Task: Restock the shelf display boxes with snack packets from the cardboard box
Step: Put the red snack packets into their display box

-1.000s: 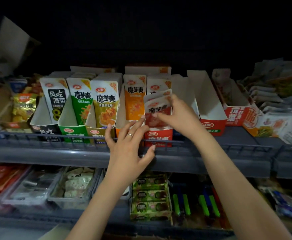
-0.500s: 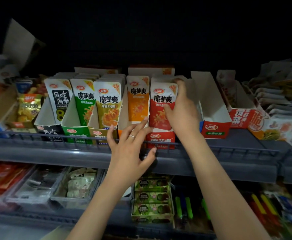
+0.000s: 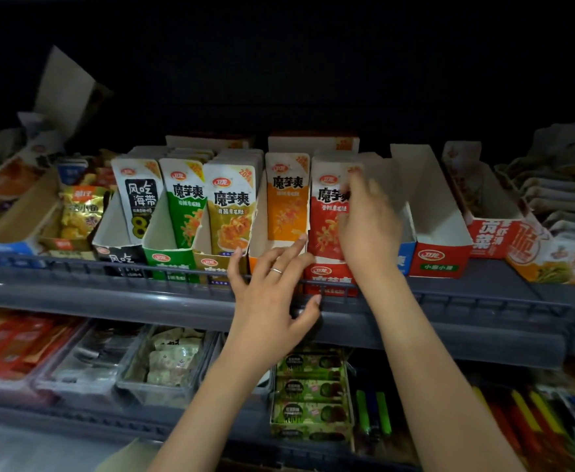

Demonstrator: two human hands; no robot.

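Red snack packets (image 3: 327, 216), upright in red display box (image 3: 330, 279) on upper shelf (image 3: 483, 321), labels outward for display; left hand (image 3: 272, 294) spread at box front, likely steadying; right hand (image 3: 368, 226) at front packet, blurred, grip indeterminable.

Your grey shelf (image 3: 109, 294), left to right: black-panel packet (image 3: 139, 195), white with black; green packet (image 3: 185, 202), white over green; olive packet (image 3: 231, 212), white over olive-gold; orange packet (image 3: 286, 202), white over orange; red packet (image 3: 327, 212), white over red. One red display box (image 3: 437, 260), green strip, white inside. One silver ring (image 3: 276, 270) on your left hand (image 3: 272, 301).
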